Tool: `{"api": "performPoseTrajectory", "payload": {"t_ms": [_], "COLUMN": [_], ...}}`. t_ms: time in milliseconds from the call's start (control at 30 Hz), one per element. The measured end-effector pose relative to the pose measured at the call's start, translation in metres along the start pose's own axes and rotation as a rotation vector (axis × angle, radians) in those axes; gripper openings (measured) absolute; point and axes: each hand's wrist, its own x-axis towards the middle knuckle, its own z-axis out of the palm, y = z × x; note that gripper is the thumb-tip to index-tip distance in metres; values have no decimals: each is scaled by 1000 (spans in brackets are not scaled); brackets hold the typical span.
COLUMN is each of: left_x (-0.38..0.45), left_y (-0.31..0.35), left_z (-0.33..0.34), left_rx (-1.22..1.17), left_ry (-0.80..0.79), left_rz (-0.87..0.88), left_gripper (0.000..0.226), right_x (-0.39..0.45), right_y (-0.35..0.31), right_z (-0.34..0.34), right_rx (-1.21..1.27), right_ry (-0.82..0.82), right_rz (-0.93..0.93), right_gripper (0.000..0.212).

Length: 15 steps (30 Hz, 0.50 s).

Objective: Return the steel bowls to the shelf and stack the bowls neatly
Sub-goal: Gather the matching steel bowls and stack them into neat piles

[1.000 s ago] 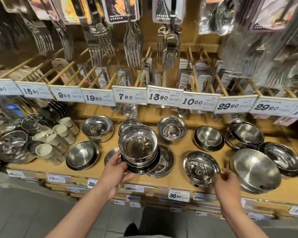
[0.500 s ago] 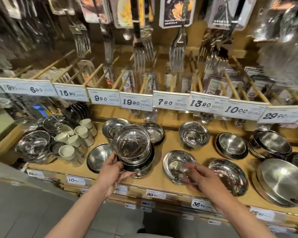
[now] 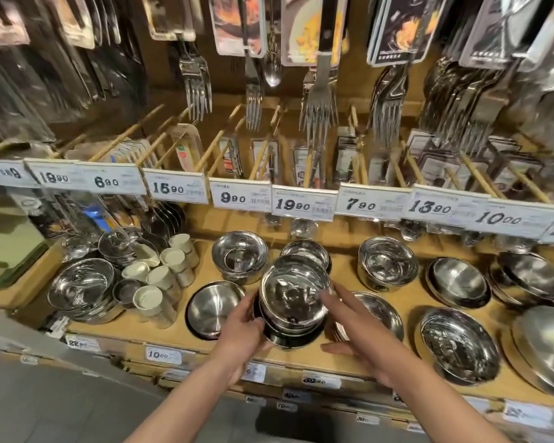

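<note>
At the far left of the wooden shelf (image 3: 406,310), a cluster of steel strainers (image 3: 81,287) and white cups (image 3: 160,273) is seen, with a shallow steel bowl (image 3: 213,306) lying just to their right. At the shelf's front middle, a stack of steel bowls (image 3: 293,298) is gripped from its left side by the left hand (image 3: 242,334), fingers curled round the lower bowls, while the right hand (image 3: 362,337) is held against the stack's right side with fingers straight and spread, nothing being clasped. Further right, a flat steel dish (image 3: 458,343) is set near the edge, below a row of price tags (image 3: 303,204).
</note>
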Motion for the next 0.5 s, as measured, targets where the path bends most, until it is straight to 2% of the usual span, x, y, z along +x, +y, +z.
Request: {"api": "performPoseTrajectory", "payload": {"t_ms": [100, 167, 300, 500], "left_x": [4, 5, 3, 7], "left_y": [-1, -1, 2, 1], "left_z": [12, 22, 46, 69], "left_rx": [31, 52, 165, 164], "left_ry": [-94, -173, -325, -333], "left_rz": [-12, -2, 72, 39], "left_gripper": [58, 58, 59, 60], "right_x": [-5, -8, -15, -29], "right_y": [0, 0, 3, 14], "right_z": [-8, -16, -33, -64], "right_rx": [-58, -124, -185, 96], "right_ry": [117, 233, 406, 390], "right_rz": [-21, -76, -97, -116], "right_gripper": [29, 14, 14, 35]}}
